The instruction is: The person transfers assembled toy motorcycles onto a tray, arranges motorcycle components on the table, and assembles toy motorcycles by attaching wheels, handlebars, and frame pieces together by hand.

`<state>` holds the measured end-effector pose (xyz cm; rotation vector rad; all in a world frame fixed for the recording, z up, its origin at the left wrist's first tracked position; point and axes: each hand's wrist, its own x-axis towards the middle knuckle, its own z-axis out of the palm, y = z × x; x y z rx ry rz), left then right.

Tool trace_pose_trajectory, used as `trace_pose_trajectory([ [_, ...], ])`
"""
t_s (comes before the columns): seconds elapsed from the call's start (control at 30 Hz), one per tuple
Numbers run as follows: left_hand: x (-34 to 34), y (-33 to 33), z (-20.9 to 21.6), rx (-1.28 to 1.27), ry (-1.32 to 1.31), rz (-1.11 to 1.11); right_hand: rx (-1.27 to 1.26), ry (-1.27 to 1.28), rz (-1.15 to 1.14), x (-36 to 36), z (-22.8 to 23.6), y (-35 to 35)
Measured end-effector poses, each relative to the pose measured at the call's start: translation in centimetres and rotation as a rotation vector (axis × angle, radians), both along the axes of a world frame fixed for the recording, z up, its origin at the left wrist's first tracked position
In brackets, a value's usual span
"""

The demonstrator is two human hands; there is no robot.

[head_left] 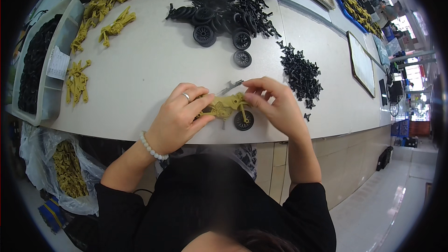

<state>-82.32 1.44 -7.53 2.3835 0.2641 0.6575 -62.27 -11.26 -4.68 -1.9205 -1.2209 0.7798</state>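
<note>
Two hands met over a yellow toy motorcycle frame [225,106] near the counter's [154,60] front edge.
The left hand [179,114] was closed on the frame's rear, fingers above and thumb at its lower side; the right hand [270,105] was half curled at the front end, thumb and forefinger slightly apart, its grip impossible to tell, beside a grey part [231,87]. A black wheel [243,120] sat at the front fork, and small black pieces [300,72] lay heaped to the right.

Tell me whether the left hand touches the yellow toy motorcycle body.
Touching: the head view shows the left hand pinching one end of the yellow toy motorcycle body.
</note>
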Motion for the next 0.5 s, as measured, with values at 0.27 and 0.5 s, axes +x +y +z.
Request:
trace_pose_trajectory([
  [0.27,-0.1,0.4,0.2,0.059,-0.005,-0.014,0.193,-0.343,0.34,2.1,-0.7,3.2],
  [0.5,-0.1,0.3,0.0,0.118,-0.05,-0.033,0.36,-0.606,0.517,2.5,-1.4,4.1],
])
